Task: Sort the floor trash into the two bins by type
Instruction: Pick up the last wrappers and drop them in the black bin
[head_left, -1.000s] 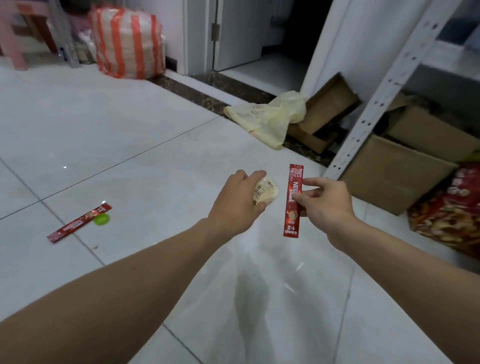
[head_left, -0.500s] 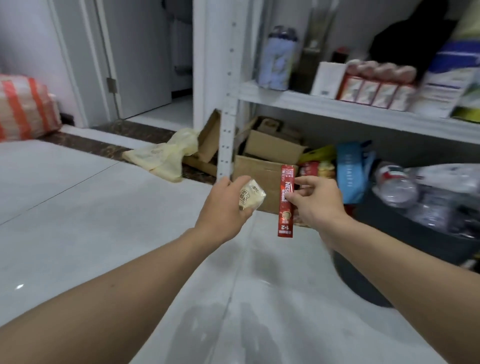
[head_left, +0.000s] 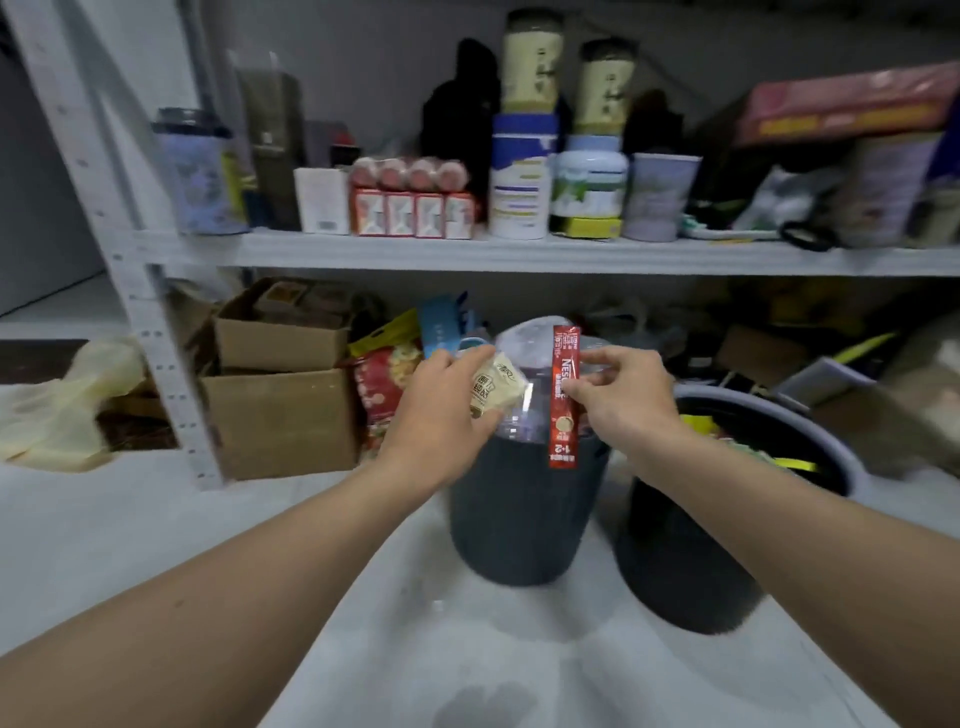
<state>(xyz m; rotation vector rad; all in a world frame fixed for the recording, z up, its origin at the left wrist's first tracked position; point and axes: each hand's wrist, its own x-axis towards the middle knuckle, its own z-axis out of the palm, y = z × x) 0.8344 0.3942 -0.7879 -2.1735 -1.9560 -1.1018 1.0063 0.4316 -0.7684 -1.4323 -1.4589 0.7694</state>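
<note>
Two dark grey bins stand on the floor before a shelf unit. The left bin is piled with clear plastic bottles; the right bin shows yellow and dark scraps inside. My left hand grips a small cream wrapper just above the left bin's near-left rim. My right hand pinches a long red coffee-stick sachet, which hangs upright over the left bin.
A white metal shelf crowded with jars and boxes runs behind the bins. Cardboard boxes and a red snack bag sit at the left under it. A pale yellow plastic bag lies on the floor at far left.
My view has swung right from the open floor to the shelf, and the two bins have come into sight. Both hands kept their items and now hover over the left bin.
</note>
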